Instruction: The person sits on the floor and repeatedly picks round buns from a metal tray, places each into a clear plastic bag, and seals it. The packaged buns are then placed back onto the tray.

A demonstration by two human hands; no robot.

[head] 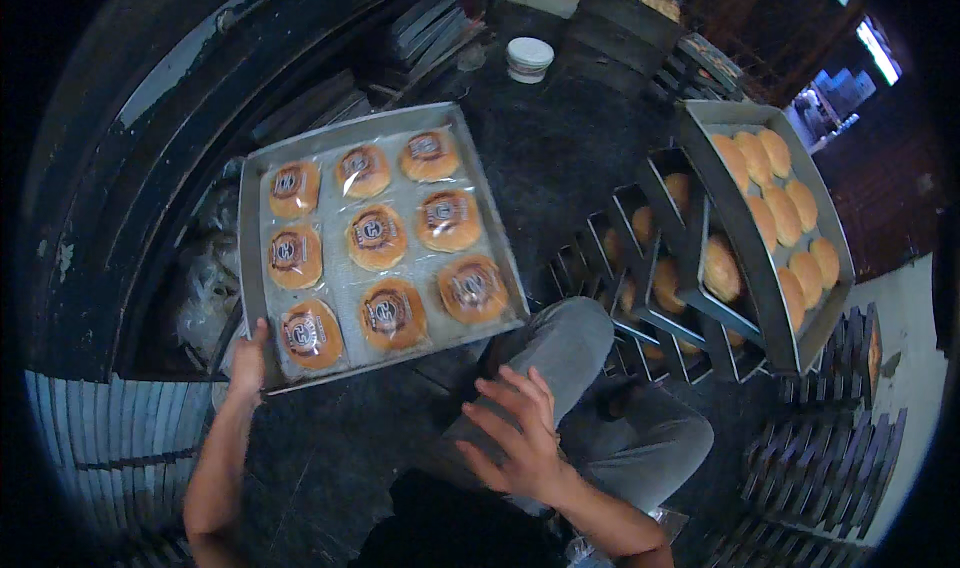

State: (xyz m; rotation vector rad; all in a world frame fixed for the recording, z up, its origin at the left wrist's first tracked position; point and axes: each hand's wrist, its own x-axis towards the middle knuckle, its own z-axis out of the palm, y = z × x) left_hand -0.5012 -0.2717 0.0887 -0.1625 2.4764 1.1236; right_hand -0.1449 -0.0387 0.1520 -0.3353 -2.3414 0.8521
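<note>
My left hand (250, 358) grips the near left corner of a square metal baking tray (491, 185), which is tilted a little. On the tray lie several round buns (376, 236), set in rows, each in a clear printed wrapper. My right hand (517, 433) is off the tray, over my lap, its fingers spread and holding nothing. To the right stands a tall crisscrossed stack of metal trays (675, 305); its top tray (739, 238) holds several golden buns (781, 215) without visible wrappers.
Clear plastic bags (206, 305) lie left of the held tray. A lidded white tub (530, 59) stands on the dark floor beyond. Further stacks of trays (825, 470) are at the lower right, and stacked pale slats or tray edges (120, 425) at the lower left.
</note>
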